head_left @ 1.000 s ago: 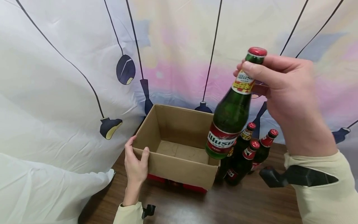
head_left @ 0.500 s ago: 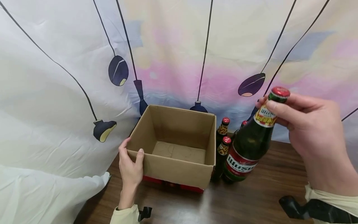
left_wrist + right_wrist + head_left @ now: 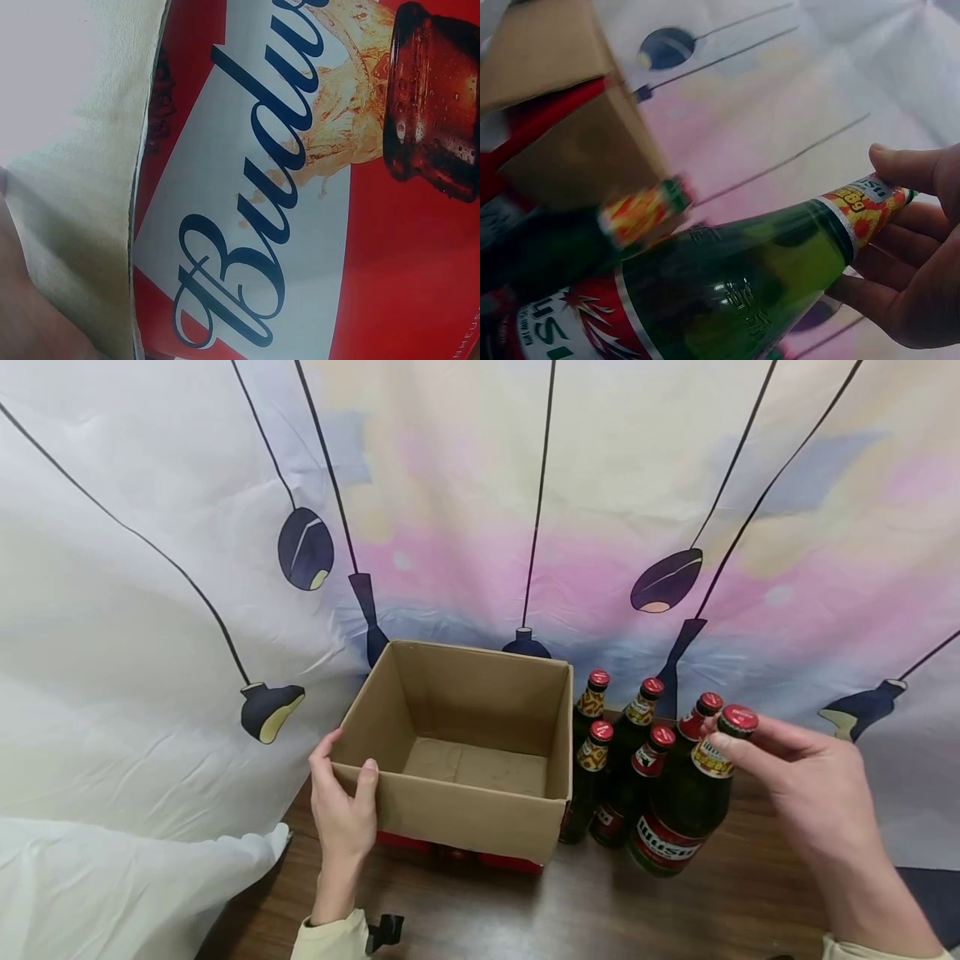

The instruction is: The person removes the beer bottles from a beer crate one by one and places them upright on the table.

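Note:
My right hand (image 3: 813,785) grips a green beer bottle (image 3: 686,810) by its neck, just under the red cap. The bottle carries a red and white Wusu label and leans slightly, its base close to the table to the right of the other bottles. In the right wrist view the thumb and fingers wrap the yellow neck label of this beer bottle (image 3: 765,270). My left hand (image 3: 345,814) holds the front left corner of an open cardboard box (image 3: 465,814), thumb at the front rim. The left wrist view shows the box's red Budweiser print (image 3: 262,187) beneath a folded-out flap (image 3: 90,195).
Several red-capped bottles (image 3: 607,802) stand in two rows against the box's right side. All sit on a brown wooden table (image 3: 600,918). A patterned curtain (image 3: 465,485) hangs right behind, and white cloth (image 3: 135,877) drapes over the left edge.
My right hand has carried the beer bottle from above the box's right edge down and right, to the end of the bottle group. The left hand stays on the box; the head view has shifted slightly.

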The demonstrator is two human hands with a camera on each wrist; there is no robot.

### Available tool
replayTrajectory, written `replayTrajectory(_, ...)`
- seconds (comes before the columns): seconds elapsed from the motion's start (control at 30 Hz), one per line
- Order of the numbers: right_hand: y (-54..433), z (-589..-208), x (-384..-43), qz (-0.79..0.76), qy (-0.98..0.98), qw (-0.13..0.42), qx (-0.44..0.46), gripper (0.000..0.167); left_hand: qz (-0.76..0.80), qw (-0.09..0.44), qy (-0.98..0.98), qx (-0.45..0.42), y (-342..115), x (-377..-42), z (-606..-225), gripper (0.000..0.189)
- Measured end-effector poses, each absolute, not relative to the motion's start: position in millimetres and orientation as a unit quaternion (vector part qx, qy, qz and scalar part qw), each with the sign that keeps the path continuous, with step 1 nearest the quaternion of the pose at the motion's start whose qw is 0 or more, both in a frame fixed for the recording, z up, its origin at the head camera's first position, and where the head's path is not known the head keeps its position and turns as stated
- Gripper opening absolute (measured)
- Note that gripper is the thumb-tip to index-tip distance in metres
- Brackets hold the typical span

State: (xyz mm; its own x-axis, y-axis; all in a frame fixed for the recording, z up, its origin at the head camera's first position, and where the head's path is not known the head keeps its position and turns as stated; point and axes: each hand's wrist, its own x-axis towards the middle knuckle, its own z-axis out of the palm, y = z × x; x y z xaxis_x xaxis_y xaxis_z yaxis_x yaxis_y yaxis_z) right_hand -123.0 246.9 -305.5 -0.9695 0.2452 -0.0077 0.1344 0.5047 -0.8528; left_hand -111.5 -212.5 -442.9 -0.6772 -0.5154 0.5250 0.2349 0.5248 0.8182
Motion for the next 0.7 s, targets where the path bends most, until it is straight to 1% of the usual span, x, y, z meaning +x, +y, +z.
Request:
replayTrajectory(0.1, 251, -321, -124, 0.475, -0.869, 0.043, -0.133, 0.068, -0.480, 0.391, -0.780, 0.090, -213, -112, -443, 0.063)
replayTrajectory(0.2, 254, -335, -125, 0.490, -0.858, 0.054, -0.146, 0.061, -0.480, 0.391, -0.781, 0.085, -213, -113, -444, 0.063)
replayTrajectory(0.33, 258, -349, -129, 0.540, -0.826, 0.076, -0.141, 0.045, -0.480, 0.391, -0.780, 0.086, -214, -113, -445, 0.063)
replayTrajectory(0.4, 259, -355, -132, 0.557, -0.815, 0.080, -0.136, 0.042, -0.480, 0.392, -0.780, 0.088, -214, -113, -445, 0.063)
replayTrajectory(0.7, 266, -381, -144, 0.532, -0.830, 0.081, -0.147, 0.045, -0.473, 0.399, -0.781, 0.085, -214, -112, -446, 0.063)
